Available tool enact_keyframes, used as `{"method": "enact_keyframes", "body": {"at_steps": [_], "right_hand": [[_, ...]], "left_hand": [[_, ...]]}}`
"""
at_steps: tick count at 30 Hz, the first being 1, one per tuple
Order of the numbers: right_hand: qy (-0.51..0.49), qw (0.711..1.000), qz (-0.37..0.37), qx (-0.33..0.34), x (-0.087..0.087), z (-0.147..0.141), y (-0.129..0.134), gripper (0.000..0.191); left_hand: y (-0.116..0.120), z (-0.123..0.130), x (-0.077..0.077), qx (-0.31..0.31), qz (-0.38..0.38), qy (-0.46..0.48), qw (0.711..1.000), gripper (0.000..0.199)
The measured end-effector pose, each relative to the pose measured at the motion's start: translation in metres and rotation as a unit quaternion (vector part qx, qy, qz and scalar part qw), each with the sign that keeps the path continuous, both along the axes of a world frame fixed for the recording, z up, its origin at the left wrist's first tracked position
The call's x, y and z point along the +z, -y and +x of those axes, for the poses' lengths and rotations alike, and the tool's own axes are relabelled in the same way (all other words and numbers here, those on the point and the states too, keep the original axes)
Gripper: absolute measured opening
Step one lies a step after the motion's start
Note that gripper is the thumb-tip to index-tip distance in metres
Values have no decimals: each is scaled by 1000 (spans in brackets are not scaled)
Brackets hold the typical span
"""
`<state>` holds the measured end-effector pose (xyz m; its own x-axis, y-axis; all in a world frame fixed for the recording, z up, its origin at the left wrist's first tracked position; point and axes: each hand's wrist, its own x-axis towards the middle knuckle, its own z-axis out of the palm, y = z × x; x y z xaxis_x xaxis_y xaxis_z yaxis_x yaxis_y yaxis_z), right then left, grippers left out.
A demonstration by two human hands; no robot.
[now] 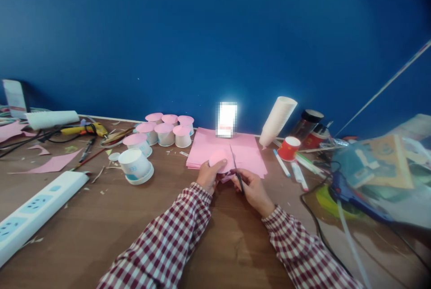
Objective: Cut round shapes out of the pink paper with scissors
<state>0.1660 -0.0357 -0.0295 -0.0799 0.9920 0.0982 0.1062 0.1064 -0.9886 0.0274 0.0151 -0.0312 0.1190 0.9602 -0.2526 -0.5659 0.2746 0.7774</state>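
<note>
While the left hand is pinching a pink paper disc, the right hand is gripping scissors

As the head view is looking down on a brown, wood-toned table, checked burgundy-and-white sleeves are reaching in from the bottom of the frame, their cuffs gathering at the wrists. Thin and rounded, the disc is sitting at the centre, above a flat stack of matt pink sheets. The left thumb is pressing on its face, so the disc is lying at the fingertips, just ahead of that hand. The right hand is closing around the black handles, and the slim blade is pointing up the frame beside the disc's right edge; whether they are touching cannot be told.

Left of centre, seven white cups are bearing pink paper tops, and a nested stack of cups is sitting lower down. Right of centre, a tall column of white cups is slanting near a red cup. Bluish marks are showing on the nested stack, too small to read. A bright pixelated patch is glowing behind the sheets, its content blurred.
</note>
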Motion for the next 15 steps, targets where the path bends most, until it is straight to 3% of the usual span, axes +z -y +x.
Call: {"method": "enact_keyframes", "body": {"at_steps": [15], "right_hand": [[9,1000,0,5,0,1,0,40]], "left_hand": [[2,0,6,12,-8,13,1000,33]]}}
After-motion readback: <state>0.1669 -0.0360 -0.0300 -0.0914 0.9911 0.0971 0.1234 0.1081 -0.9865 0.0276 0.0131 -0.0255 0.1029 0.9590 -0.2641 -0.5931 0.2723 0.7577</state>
